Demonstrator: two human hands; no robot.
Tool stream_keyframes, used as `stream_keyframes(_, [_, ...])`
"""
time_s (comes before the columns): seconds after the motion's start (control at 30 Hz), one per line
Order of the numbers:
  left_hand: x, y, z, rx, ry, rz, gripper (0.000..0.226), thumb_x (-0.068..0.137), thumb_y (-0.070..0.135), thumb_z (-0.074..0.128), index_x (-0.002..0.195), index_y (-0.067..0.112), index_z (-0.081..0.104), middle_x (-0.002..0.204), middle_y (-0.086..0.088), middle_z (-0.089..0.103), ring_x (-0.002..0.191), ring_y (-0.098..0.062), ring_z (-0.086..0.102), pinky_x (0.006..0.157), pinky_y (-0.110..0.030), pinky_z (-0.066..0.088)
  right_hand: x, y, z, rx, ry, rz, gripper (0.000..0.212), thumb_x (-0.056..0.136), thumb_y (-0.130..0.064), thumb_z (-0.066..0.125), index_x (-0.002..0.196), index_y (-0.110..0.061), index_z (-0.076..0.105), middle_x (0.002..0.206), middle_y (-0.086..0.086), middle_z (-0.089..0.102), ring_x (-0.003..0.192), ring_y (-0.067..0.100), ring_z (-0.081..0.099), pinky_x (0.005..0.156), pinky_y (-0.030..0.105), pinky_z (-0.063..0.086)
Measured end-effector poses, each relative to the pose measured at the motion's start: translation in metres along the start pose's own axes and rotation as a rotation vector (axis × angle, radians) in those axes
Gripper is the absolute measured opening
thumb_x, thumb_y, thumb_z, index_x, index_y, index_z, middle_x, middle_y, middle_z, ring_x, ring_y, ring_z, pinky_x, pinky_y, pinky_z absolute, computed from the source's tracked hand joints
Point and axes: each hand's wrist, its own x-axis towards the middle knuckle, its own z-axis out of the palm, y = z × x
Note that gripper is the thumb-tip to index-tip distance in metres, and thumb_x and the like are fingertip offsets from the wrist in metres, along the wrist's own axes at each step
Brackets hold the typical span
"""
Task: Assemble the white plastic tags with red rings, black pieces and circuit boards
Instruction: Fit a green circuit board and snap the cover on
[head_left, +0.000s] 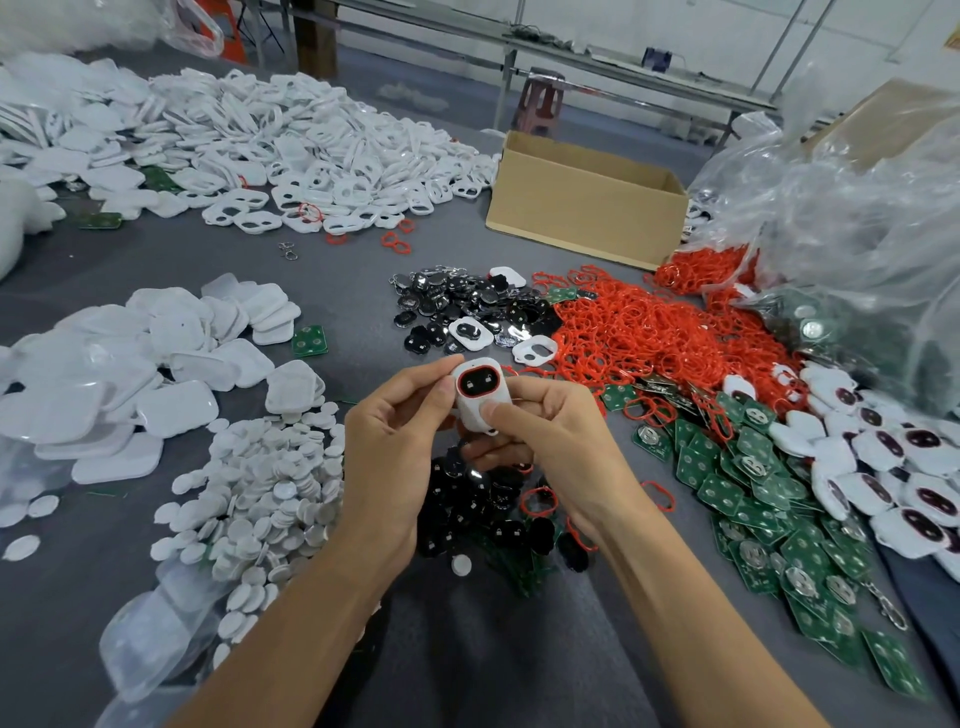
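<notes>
Both hands up over the near centre of the grey table (337, 260), both closed on one white tag (480, 410).
- Left hand (395, 441): thumb and fingertips pinch the tag's upper left edge.
- Right hand (550, 447): thumb flat on the tag's lower face, fingers curled behind it.
- The tag faces me, held clear of the table. A black piece (478, 383) sits in its window with a red ring (458, 385) around it. Can't tell whether a board is inside.

Under my hands: small heap of black pieces (498, 525), a few loose red rings among them.
Near left: pile of round white discs (270, 499), partly spilling from a clear bag.
Near right: green circuit boards (753, 499) in a spread heap, and just right of those, a row of finished tags (883, 467).
Mid left: stack of plain white covers (130, 374).
Past my hands: second heap of black pieces (457, 306), touching the big red ring pile (639, 332) on its right.
Far centre: open cardboard box (587, 208).
Far left: wide heap of white tag frames (311, 135).
Far right: crumpled clear plastic bags (857, 223), over the edge of the ring pile.
</notes>
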Motion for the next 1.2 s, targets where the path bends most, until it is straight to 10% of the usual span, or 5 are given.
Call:
stream_keyframes(0.37, [-0.0009, -0.0021, -0.0014, 0.039, -0.01, -0.039, 0.021, 0.086, 0.007, 0.07, 0.101, 0.021, 0.074, 0.097, 0.0, 0.077, 0.094, -0.014, 0.072, 0.082, -0.027, 0.056, 0.0031, 0.0066, 0.0015, -0.468, 0.111, -0.16, 0.012, 0.092, -0.009, 0.058, 0.096, -0.008, 0.069, 0.074, 0.022, 0.07, 0.073, 0.049, 0.065, 0.072, 0.063, 0.051])
stream_keyframes(0.67, [-0.0012, -0.0045, -0.0027, 0.087, -0.041, 0.024, 0.017, 0.081, 0.002, 0.074, 0.094, 0.014, 0.073, 0.089, -0.001, 0.077, 0.084, -0.011, 0.072, 0.073, -0.016, 0.053, 0.004, 0.0088, 0.0005, -0.517, 0.126, -0.149, 0.016, 0.089, 0.009, 0.052, 0.099, 0.002, 0.063, 0.076, 0.01, 0.068, 0.065, 0.022, 0.066, 0.068, 0.045, 0.056])
stream_keyframes(1.03, [-0.0017, -0.0027, -0.002, 0.087, -0.055, 0.003, 0.018, 0.074, 0.008, 0.08, 0.088, 0.018, 0.075, 0.087, -0.003, 0.077, 0.079, -0.015, 0.073, 0.07, -0.019, 0.055, 0.0035, 0.0088, -0.0048, -0.503, 0.16, -0.134, 0.003, 0.084, 0.004, 0.059, 0.083, 0.007, 0.061, 0.078, 0.032, 0.061, 0.065, 0.035, 0.053, 0.067, 0.049, 0.047])
stream_keyframes(1.2, [-0.0006, -0.0007, -0.0012, 0.08, -0.041, 0.03, 0.022, 0.079, 0.001, 0.076, 0.095, 0.015, 0.074, 0.091, -0.001, 0.077, 0.085, -0.013, 0.073, 0.074, -0.018, 0.055, 0.0034, 0.0071, -0.0006, -0.358, 0.079, -0.101, 0.012, 0.092, 0.006, 0.053, 0.092, -0.001, 0.062, 0.071, 0.002, 0.063, 0.063, 0.014, 0.059, 0.062, 0.028, 0.049])
